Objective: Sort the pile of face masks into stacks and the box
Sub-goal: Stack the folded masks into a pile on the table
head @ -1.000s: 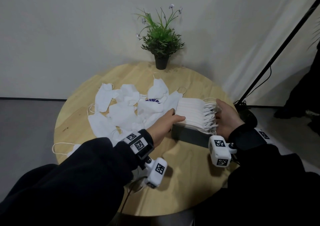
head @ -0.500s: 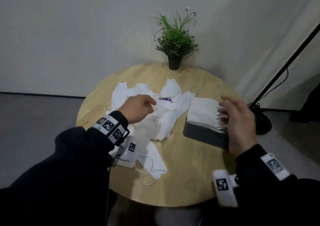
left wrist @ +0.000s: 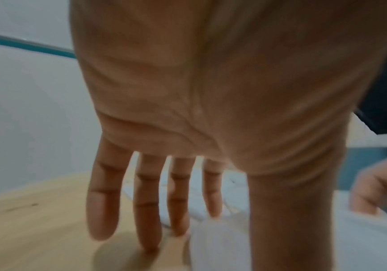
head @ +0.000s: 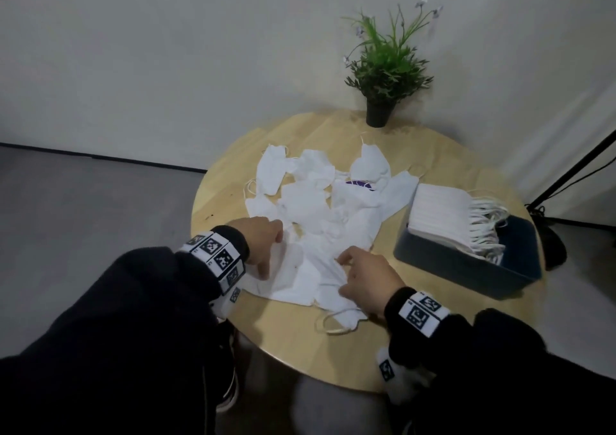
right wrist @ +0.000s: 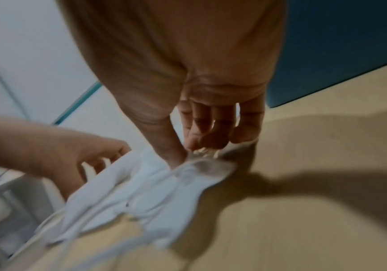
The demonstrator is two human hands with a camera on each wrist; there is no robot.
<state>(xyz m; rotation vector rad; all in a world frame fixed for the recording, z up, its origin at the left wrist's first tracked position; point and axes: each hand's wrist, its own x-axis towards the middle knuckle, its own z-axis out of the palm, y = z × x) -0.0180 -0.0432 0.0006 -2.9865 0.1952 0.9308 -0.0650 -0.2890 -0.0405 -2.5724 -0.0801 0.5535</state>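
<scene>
The left hand (head: pixel 263 239) has straight, spread fingers (left wrist: pixel 146 201) pointing down at the near edge of the pile of masks (head: pixel 320 207). The right hand (head: pixel 365 276) pinches a white mask (right wrist: pixel 155 192), its long axis left-right. The box (head: pixel 466 264) with a stack (head: pixel 443 214) stands right.

loose white masks (head: pixel 320 214) scattered beside dark box (head: pixel 466 261) holding stacked masks (head: pixel 443 214).

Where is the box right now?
In the head view the dark box sits at the table's right edge, right of the loose mask pile, holding a stack of masks.
</scene>
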